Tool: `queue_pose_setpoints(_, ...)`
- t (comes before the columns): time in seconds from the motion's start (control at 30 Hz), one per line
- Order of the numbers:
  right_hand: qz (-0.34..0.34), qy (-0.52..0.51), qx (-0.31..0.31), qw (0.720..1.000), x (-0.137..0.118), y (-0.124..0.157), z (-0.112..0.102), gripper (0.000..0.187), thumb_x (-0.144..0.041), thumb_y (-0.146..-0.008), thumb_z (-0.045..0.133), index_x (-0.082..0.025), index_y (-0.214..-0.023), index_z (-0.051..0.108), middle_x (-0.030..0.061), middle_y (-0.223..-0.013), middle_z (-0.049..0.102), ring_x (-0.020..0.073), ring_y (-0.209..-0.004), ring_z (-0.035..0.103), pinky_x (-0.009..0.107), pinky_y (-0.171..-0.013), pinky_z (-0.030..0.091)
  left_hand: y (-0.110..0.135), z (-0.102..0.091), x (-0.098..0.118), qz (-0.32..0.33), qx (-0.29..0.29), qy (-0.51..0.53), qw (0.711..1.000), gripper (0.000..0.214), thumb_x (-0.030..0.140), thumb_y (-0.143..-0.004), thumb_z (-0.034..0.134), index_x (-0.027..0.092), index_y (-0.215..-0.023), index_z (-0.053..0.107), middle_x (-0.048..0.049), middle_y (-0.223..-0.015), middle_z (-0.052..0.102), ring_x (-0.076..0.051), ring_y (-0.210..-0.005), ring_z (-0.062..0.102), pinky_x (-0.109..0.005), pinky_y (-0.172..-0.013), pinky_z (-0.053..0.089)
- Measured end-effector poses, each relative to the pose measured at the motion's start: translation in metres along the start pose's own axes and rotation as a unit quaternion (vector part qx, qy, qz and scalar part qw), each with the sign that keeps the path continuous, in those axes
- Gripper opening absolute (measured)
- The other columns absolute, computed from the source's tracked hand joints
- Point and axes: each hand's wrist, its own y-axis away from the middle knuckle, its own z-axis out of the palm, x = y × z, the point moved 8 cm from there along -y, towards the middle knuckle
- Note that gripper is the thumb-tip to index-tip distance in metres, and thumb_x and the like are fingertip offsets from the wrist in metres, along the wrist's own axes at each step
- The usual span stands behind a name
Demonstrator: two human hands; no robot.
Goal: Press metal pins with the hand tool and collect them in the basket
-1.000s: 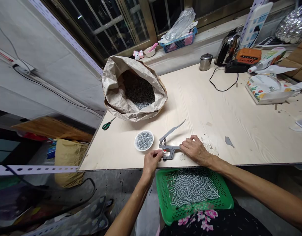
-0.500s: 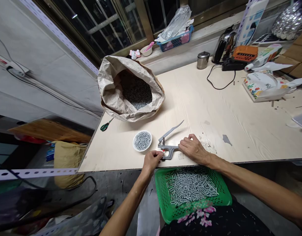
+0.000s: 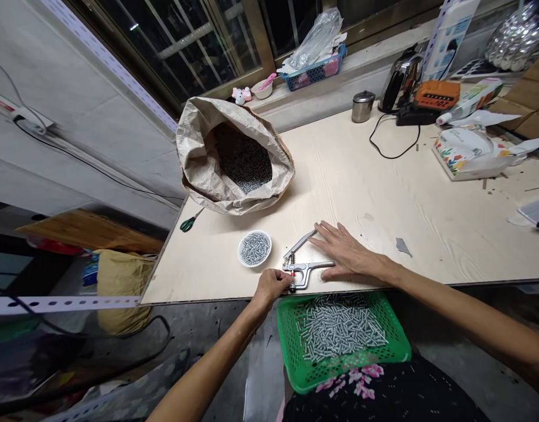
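Grey hand press pliers (image 3: 309,266) lie near the table's front edge, their sprung upper handle raised. My left hand (image 3: 273,286) is closed in a pinch at the jaw end, beside a small red part; whatever its fingertips hold is too small to make out. Over the handle ends is my right hand (image 3: 346,255), fingers spread, fingertips at the upper handle's tip and thumb by the lower one. A white bowl (image 3: 254,248) of small metal pieces stands just beyond my left hand. Below the table edge, a green basket (image 3: 291,366) holds many short metal pieces.
A large paper-lined sack (image 3: 194,152) of dark metal pieces stands at the back left. Green-handled scissors (image 3: 188,224) lie at the left edge. Farther right are a lidded metal cup (image 3: 363,106), a kettle (image 3: 401,79) and a tissue pack (image 3: 467,153). A grey scrap (image 3: 402,247) lies on the right.
My right hand has opened from a curled shape and spread across the handles. The upper handle sits a little lower. My left hand stays at the jaw.
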Motion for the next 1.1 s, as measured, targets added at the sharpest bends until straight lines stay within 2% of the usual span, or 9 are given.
queue_pose_setpoints(0.07,-0.004,0.003,-0.043,0.999,0.008,-0.007,0.004,0.104,-0.070,-0.060,0.071,-0.017,-0.142,0.035,0.0229,-0.147,0.029,0.0427,-0.135,0.021,0.062,-0.101,0.024,0.000,0.000,0.000,-0.002,0.002,-0.008,1.000,0.026,0.036,-0.053,0.073,0.013,-0.053,0.064,0.0016,-0.046,0.055,-0.009,-0.045,0.048,-0.023,-0.049,0.040)
queue_pose_setpoints(0.2,-0.019,0.000,-0.075,0.997,0.016,-0.015,0.007,0.102,-0.071,-0.059,0.070,-0.018,-0.140,0.038,0.0216,-0.143,0.037,0.0425,-0.133,0.027,0.065,-0.101,0.025,0.002,-0.001,0.001,-0.001,0.006,-0.015,1.000,0.025,0.036,-0.053,0.071,0.013,-0.052,0.064,0.0021,-0.045,0.053,-0.010,-0.045,0.047,-0.023,-0.049,0.040)
queue_pose_setpoints(0.4,-0.029,-0.029,-0.079,0.996,0.020,-0.012,0.010,0.111,-0.072,-0.056,0.070,-0.010,-0.142,0.034,0.0238,-0.143,0.034,0.0418,-0.132,0.027,0.055,-0.100,0.032,0.005,-0.001,0.002,0.008,0.018,-0.037,0.999,0.028,0.039,-0.053,0.070,0.012,-0.051,0.063,0.0029,-0.044,0.050,-0.009,-0.045,0.045,-0.022,-0.049,0.035)
queue_pose_setpoints(0.6,-0.044,-0.046,-0.040,0.997,0.017,-0.015,-0.001,0.095,-0.065,-0.058,0.073,-0.012,-0.131,0.044,0.0178,-0.122,0.049,0.0317,-0.109,0.044,0.045,-0.088,0.040,0.003,-0.003,0.001,0.005,0.033,-0.041,0.999,0.030,0.041,-0.053,0.070,0.012,-0.051,0.062,0.0031,-0.043,0.049,-0.010,-0.045,0.044,-0.023,-0.048,0.033)
queue_pose_setpoints(0.73,-0.032,-0.036,-0.033,0.998,0.015,-0.013,-0.002,0.075,-0.056,-0.062,0.076,-0.016,-0.120,0.051,0.0127,-0.111,0.052,0.0267,-0.097,0.046,0.039,-0.080,0.040,0.011,-0.003,0.003,0.032,0.049,-0.116,0.992,0.031,0.042,-0.065,0.066,0.013,-0.054,0.061,0.0004,-0.048,0.053,-0.013,-0.050,0.049,-0.025,-0.051,0.036)
queue_pose_setpoints(0.8,-0.023,-0.037,-0.022,0.999,0.013,-0.011,-0.001,0.060,-0.051,-0.068,0.075,-0.018,-0.114,0.054,0.0099,-0.107,0.053,0.0246,-0.094,0.046,0.037,-0.077,0.039,0.022,-0.003,0.018,0.106,0.097,-0.204,0.968,0.029,0.040,-0.073,0.062,0.013,-0.062,0.063,-0.0046,-0.062,0.060,-0.018,-0.063,0.057,-0.028,-0.058,0.043)
queue_pose_setpoints(0.9,-0.014,-0.036,-0.007,0.999,0.010,-0.007,0.000,0.049,-0.045,-0.073,0.072,-0.019,-0.111,0.055,0.0077,-0.104,0.053,0.0231,-0.093,0.045,0.035,-0.075,0.038,0.040,0.014,0.054,0.282,0.164,-0.318,0.890,0.024,0.033,-0.080,0.060,0.014,-0.095,0.064,-0.0127,-0.104,0.063,-0.026,-0.098,0.057,-0.038,-0.080,0.048)
queue_pose_setpoints(1.0,0.004,-0.021,-0.018,1.000,0.008,-0.006,0.000,0.054,-0.045,-0.070,0.075,-0.018,-0.111,0.055,0.0091,-0.105,0.054,0.0242,-0.094,0.046,0.035,-0.074,0.039,0.036,0.044,0.080,0.399,0.120,-0.377,0.827,0.047,0.030,-0.080,0.064,0.016,-0.123,0.051,-0.0165,-0.133,0.049,-0.030,-0.120,0.046,-0.046,-0.096,0.042)
queue_pose_setpoints(1.1,0.025,-0.014,-0.037,0.999,0.008,-0.006,-0.004,0.058,-0.046,-0.065,0.079,-0.016,-0.110,0.056,0.0106,-0.104,0.055,0.0247,-0.092,0.047,0.035,-0.072,0.040,0.014,0.063,0.092,0.425,0.041,-0.421,0.800,0.056,0.031,-0.081,0.064,0.017,-0.131,0.043,-0.0153,-0.130,0.051,-0.029,-0.118,0.047,-0.046,-0.097,0.042)
